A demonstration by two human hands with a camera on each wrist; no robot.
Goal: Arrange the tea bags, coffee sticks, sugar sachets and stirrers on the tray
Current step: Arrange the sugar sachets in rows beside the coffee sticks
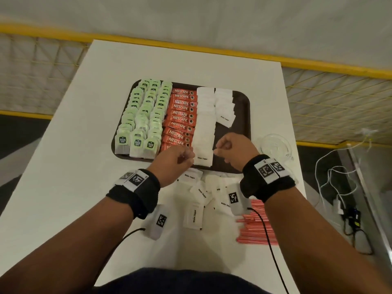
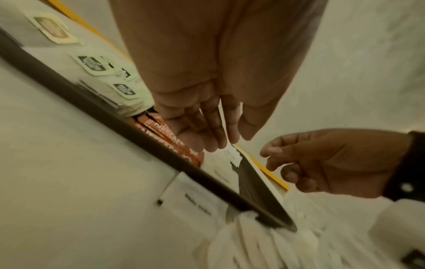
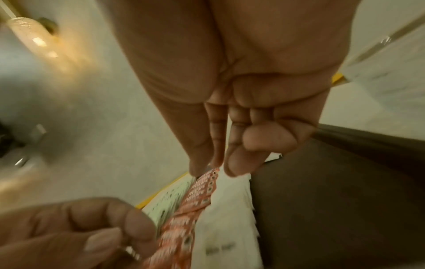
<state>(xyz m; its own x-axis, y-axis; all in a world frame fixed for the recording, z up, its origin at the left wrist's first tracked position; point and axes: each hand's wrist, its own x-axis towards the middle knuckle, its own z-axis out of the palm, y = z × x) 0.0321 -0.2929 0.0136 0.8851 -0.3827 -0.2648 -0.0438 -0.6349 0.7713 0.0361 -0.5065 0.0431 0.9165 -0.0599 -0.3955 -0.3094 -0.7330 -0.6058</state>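
A dark brown tray [image 1: 244,115] holds three columns of green tea bags [image 1: 144,115], one column of red coffee sticks [image 1: 182,115] and a long column of white sugar sachets [image 1: 204,124], with a shorter second column [image 1: 224,107] at the far right. Both hands are at the long column's near end, either side of the front sachet [image 1: 203,158]. My left hand [image 1: 186,155] pinches a thin white sachet [image 2: 222,116], seen edge-on between thumb and fingers. My right hand [image 1: 218,151] has curled fingers with nothing visible between thumb and forefinger [image 3: 216,169]. Loose sugar sachets [image 1: 201,192] and red-striped stirrers [image 1: 256,225] lie on the table.
A clear glass dish [image 1: 274,145] sits just right of the tray near the table's right edge. White and black cables [image 1: 339,187] lie on the floor beyond that edge. Bare tray floor [image 1: 233,141] shows right of the long sugar column.
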